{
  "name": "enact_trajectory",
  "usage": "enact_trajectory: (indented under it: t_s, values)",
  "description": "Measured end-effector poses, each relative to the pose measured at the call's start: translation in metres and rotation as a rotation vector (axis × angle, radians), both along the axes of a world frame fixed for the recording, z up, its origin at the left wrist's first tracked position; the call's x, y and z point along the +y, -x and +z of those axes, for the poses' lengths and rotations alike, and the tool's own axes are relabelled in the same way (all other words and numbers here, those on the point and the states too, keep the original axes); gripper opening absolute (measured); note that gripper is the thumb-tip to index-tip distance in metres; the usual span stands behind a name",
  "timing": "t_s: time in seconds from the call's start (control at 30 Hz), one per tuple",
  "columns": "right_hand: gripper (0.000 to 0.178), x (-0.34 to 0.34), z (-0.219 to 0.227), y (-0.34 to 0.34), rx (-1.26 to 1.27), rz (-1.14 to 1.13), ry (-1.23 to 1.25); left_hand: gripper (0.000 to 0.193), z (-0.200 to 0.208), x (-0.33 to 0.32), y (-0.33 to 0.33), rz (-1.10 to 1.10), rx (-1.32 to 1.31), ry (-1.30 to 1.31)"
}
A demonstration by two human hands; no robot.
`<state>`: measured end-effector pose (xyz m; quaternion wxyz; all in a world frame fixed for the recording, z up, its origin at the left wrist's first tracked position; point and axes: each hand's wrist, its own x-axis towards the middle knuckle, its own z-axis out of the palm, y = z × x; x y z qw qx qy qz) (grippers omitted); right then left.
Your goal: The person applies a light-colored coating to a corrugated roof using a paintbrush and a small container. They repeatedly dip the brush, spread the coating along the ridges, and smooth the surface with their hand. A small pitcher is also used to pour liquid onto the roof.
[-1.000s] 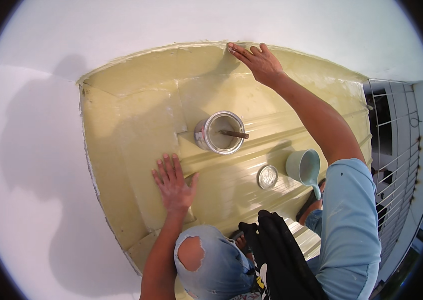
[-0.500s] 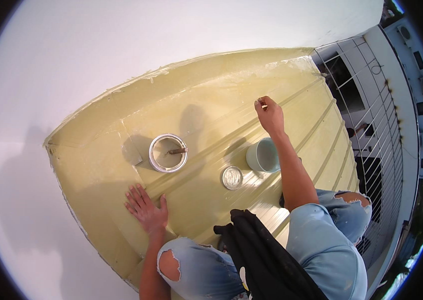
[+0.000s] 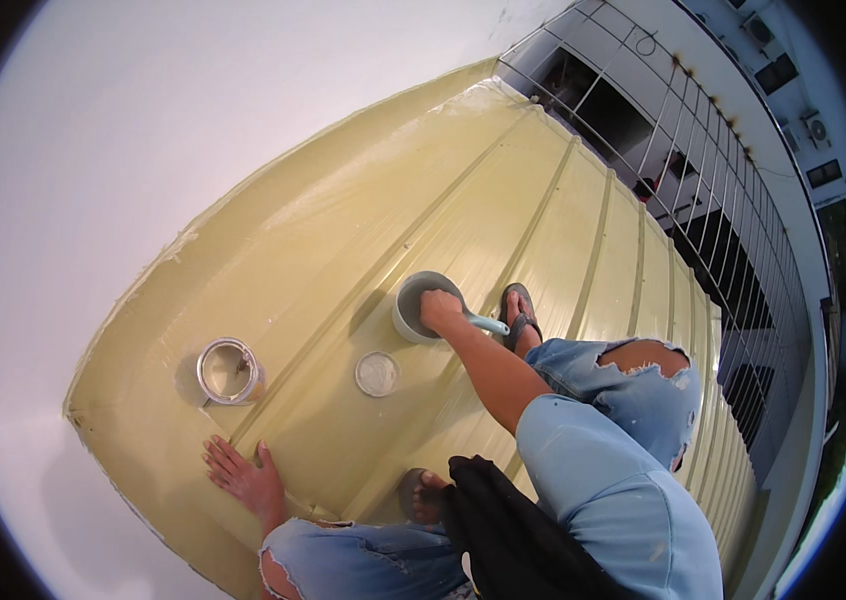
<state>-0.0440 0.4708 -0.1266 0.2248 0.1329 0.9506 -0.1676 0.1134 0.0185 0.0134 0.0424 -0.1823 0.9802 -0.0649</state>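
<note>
My left hand (image 3: pixel 246 478) rests flat on the yellow ribbed metal roof (image 3: pixel 343 250), fingers spread, holding nothing. Just beyond it stands an open paint can (image 3: pixel 227 371) with a brush or stick leaning inside. My right hand (image 3: pixel 440 308) reaches down into a pale blue-grey dipper (image 3: pixel 409 318), whose handle (image 3: pixel 489 324) points right under my forearm. The fingers of that hand are hidden inside the dipper, so whether they hold anything does not show. Between the can and the dipper lies a round silvery lid (image 3: pixel 377 374).
A white wall (image 3: pixel 193 130) borders the roof on the left and far side. Wire railing (image 3: pixel 703 160) runs along the right edge, with a drop behind it. My sandalled foot (image 3: pixel 520 312) is close to the dipper, and raised ribs cross the roof.
My right hand has come down from above the roof into the dipper. My left hand stays flat on the roof. The whole view has turned and shifted right.
</note>
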Motion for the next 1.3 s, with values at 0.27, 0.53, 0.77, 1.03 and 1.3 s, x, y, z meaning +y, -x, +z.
enact_trajectory:
  t_s: [0.27,0.53,0.77,1.03,1.3]
  values:
    - [0.025,-0.002,-0.014,-0.007,0.025,-0.005,0.316,0.09,-0.005,-0.003,-0.005,-0.041,0.002,0.043]
    - [0.024,0.0,-0.038,0.013,-0.029,-0.006,0.197,0.086,-0.01,-0.029,-0.006,-0.052,-0.017,-0.126]
    - [0.023,0.012,-0.045,0.007,0.077,0.014,0.378,0.088,0.069,0.007,0.05,-0.184,-0.742,-0.526]
    - [0.035,0.021,-0.05,0.007,-0.022,0.004,0.294,0.08,0.064,0.181,0.155,-0.652,-0.847,-0.769]
    - [0.035,0.04,-0.063,0.001,-0.086,0.156,0.504,0.057,0.005,0.306,0.155,-0.626,-0.466,-0.96]
